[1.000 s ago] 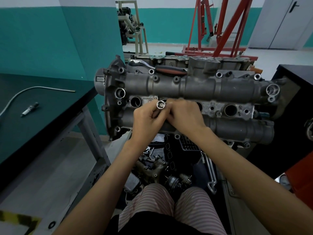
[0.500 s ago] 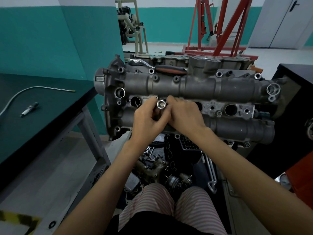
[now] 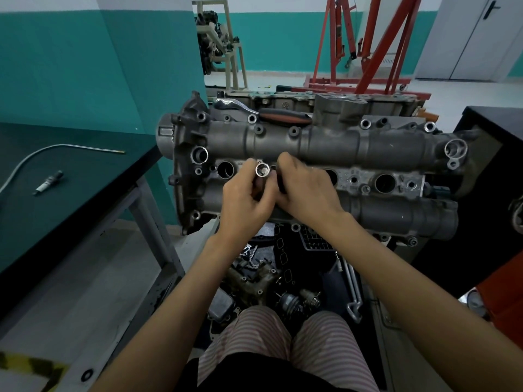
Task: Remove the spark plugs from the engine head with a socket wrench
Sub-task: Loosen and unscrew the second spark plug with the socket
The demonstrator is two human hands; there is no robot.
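Head [image 3: 325,154]: a grey engine head is seen lying across the middle of the view, with a row of open plug holes along its centre.
Desk [image 3: 70,199]: a dark desk is set to the left of the head.
Hoist [image 3: 376,43]: a red frame is seen behind the head, well apart from it.
Wrench [image 3: 263,113]: a ratchet with a black and orange grip is laid on the far edge of the head, untouched.
Right hand [image 3: 307,190]: it is held over the plug holes, touching the left hand; its fingers are curled, but what they are clamped on cannot be told.
Left hand [image 3: 243,199]: its fingers are clamped on the socket.
Socket [image 3: 262,170]: a shiny socket is held over the second hole from the left, open end towards the camera.
Plug [image 3: 48,183]: one spark plug is laid on the desk, beside a thin bent tube [image 3: 56,148].
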